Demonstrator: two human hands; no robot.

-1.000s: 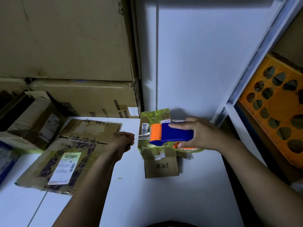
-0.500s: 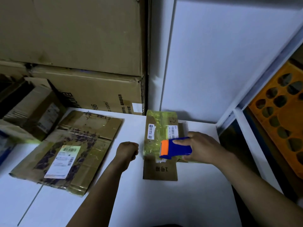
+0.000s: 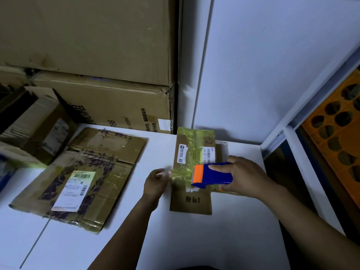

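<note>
Handheld tape dispenser (image 3: 212, 175): moulded plastic, blue body and orange front, smooth with a slight sheen. Pinched in left hand (image 3: 155, 181), tape strip (image 3: 165, 172): clear film, glossy, blurred. Lower part of small carton (image 3: 191, 201): matt brown cardboard. Its upper part lies under shiny, wrinkled, yellow-tinted tape. Its labels (image 3: 182, 153): white paper. White table (image 3: 214, 240): smooth, matt. Left, flattened carton (image 3: 109, 151): worn cardboard with glossy tape patches. Orange crate (image 3: 335, 137): plastic.

Small carton (image 3: 191, 201) lies right of flattened carton (image 3: 93, 172)
</note>
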